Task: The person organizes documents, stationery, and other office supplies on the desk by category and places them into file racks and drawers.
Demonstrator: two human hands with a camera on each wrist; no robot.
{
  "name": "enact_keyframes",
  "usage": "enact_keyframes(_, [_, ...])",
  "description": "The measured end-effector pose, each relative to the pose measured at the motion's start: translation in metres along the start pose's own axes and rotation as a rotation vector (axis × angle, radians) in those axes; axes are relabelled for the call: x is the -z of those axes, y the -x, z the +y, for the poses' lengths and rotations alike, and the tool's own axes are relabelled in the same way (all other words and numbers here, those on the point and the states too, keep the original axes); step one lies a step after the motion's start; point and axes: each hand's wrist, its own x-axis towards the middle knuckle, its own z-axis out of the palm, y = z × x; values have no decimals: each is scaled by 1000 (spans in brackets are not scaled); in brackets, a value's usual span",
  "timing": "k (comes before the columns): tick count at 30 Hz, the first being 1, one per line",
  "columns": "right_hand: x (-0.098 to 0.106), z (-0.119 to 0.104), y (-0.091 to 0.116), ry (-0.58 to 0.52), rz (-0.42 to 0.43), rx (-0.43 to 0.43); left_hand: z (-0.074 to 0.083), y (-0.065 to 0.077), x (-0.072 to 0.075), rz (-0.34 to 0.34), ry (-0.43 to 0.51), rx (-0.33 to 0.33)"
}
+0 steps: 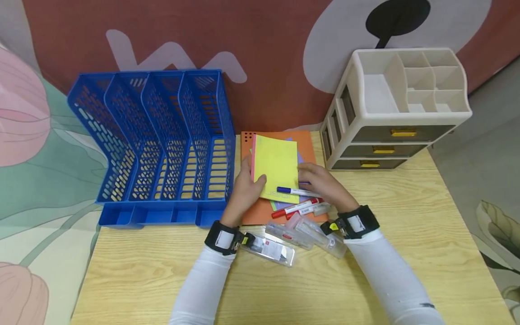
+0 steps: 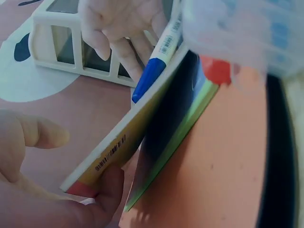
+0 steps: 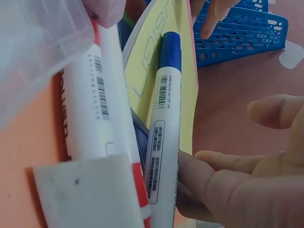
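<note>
My left hand point(image 1: 245, 192) grips the left edge of a yellow notebook point(image 1: 276, 162), its thumb over the cover and fingers underneath. In the left wrist view the notebook tilts up from a green-edged book point(image 2: 185, 123) below. Across its lower right part lies a blue-capped marker point(image 3: 166, 109). My right hand point(image 1: 328, 185) is at the notebook's right edge, fingers loosely extended near the marker; whether they touch it is unclear. Beneath everything is an orange folder or board point(image 1: 253, 214). Red-capped markers point(image 1: 292, 209) and a whitish block point(image 3: 90, 190) lie just below the notebook.
Clear plastic cases point(image 1: 270, 249) lie on the wooden table point(image 1: 308, 293) between my wrists. A blue file rack point(image 1: 162, 212) with slots stands at the left. At the back right is a white drawer organizer point(image 1: 357, 108) with compartments on top. A printed cloth point(image 1: 276, 54) hangs behind.
</note>
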Motion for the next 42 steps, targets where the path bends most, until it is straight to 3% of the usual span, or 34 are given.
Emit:
enact_keyframes(5, [1, 0, 2, -47, -4, 3, -1, -3, -1, -12, 51, 54])
enact_keyframes(12, [-1, -1, 0, -100, -19, 9, -6, -4, -10, -72, 178, -29])
enact_keyframes(19, [-5, -1, -1, -148, -17, 27, -3, 2, -12, -46, 221, -37])
enact_keyframes(29, [-9, -6, -5, -116, 87, 64, 14, 13, -2, -20, 173, -183])
enact_keyframes(34, [-15, -10, -6, -91, 77, 112, 25, 19, 4, -41, 247, -210])
enact_keyframes(42, [-19, -15, -2, -212, 107, 177, 31, 26, 12, -92, 313, -213])
